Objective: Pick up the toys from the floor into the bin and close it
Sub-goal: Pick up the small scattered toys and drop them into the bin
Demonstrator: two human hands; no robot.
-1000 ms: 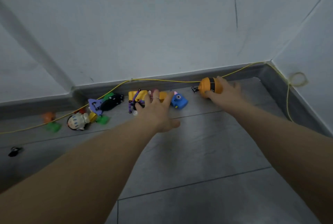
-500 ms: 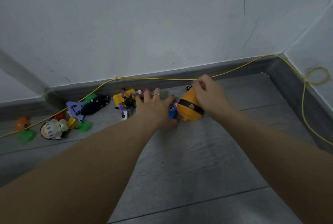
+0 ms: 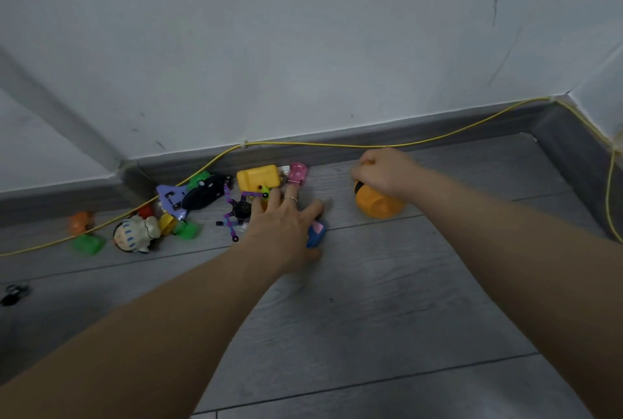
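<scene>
Toys lie along the grey skirting on the floor. My right hand [image 3: 384, 174] grips an orange barrel-shaped toy [image 3: 377, 204] from above, just over the floor. My left hand [image 3: 286, 226] reaches over a small blue toy [image 3: 316, 233], thumb and fingers curled round it. Beside its fingers lie a purple-and-black spider toy [image 3: 240, 209], a yellow block toy [image 3: 258, 177] and a pink toy [image 3: 297, 174]. Further left sit a black car [image 3: 205, 194], a lilac piece [image 3: 172, 199], a doll head [image 3: 135, 233] and green and orange pieces [image 3: 87, 243]. No bin is in view.
A yellow cable [image 3: 337, 144] runs along the skirting and down the right corner [image 3: 610, 189]. A small black object [image 3: 13, 293] lies at the far left. White walls meet at the corner on the right. Grey floor planks spread out in front.
My right hand carried the orange toy back to the right, away from the left hand. My left hand has closed round the blue toy and drawn it slightly nearer.
</scene>
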